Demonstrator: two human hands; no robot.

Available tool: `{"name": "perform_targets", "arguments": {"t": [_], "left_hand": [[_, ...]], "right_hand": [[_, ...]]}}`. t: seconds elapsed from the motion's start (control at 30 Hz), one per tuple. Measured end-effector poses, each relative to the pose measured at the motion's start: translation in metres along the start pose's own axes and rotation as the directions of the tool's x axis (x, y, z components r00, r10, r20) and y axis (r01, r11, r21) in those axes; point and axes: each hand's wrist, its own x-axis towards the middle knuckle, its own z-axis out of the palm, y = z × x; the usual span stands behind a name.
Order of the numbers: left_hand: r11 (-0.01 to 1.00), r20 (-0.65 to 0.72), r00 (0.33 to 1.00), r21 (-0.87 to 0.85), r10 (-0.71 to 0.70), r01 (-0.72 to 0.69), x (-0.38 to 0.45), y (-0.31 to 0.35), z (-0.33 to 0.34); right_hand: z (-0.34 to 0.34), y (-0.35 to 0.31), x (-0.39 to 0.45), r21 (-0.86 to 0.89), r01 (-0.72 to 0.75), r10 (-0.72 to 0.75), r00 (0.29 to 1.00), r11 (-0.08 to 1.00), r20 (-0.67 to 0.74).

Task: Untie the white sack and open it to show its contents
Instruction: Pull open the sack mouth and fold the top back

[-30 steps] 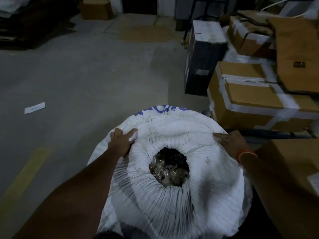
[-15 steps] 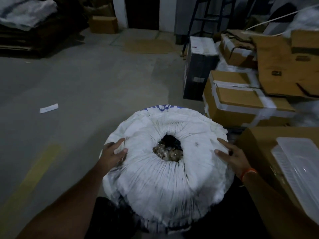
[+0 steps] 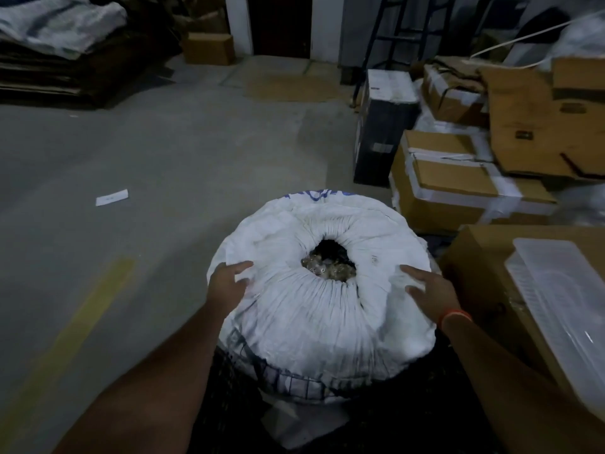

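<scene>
A big round white sack (image 3: 314, 309) stands on the concrete floor in front of me, blue print on its far side. Its gathered mouth (image 3: 329, 262) is open in a dark oval hole, and small shiny brownish pieces in clear wrap show inside. My left hand (image 3: 227, 281) lies on the sack's left shoulder with fingers spread and fairly straight. My right hand (image 3: 430, 291), an orange band at its wrist, lies on the right shoulder, fingers also spread flat on the cloth.
Taped cardboard boxes (image 3: 458, 185) and a black box (image 3: 383, 126) crowd the right side. A carton with a clear plastic tray (image 3: 563, 306) stands close at my right. A paper slip (image 3: 112, 197) and a yellow floor line (image 3: 82, 316) lie on the left.
Both hands slid from the far part of the sack's top down toward me along its sides. My view pulled back, so the sack looks smaller and its mouth narrower.
</scene>
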Motion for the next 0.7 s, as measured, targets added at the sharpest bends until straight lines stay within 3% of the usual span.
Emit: {"name": "perform_targets", "arguments": {"t": [0.13,0.43,0.53,0.7], "left_hand": [[0.962,-0.027,0.997,0.263,-0.069,0.074,0.000,-0.011,0.001],[0.840,0.075,0.994,0.543,-0.075,0.022,0.010,-0.027,0.001],[0.819,0.111,0.987,0.573,-0.114,0.030,0.012,-0.029,0.001],[0.826,0.127,0.988,0.563,-0.088,0.001,0.008,-0.031,0.001]], "right_hand": [[-0.012,0.015,0.009,-0.186,-0.141,0.137,0.990,0.972,-0.033],[-0.025,0.042,0.017,-0.335,-0.264,0.268,0.963,0.905,-0.033],[-0.020,0.045,0.021,-0.353,-0.282,0.288,0.957,0.892,-0.036],[-0.009,0.042,0.020,-0.486,-0.230,0.310,0.946,0.843,0.091]]}}
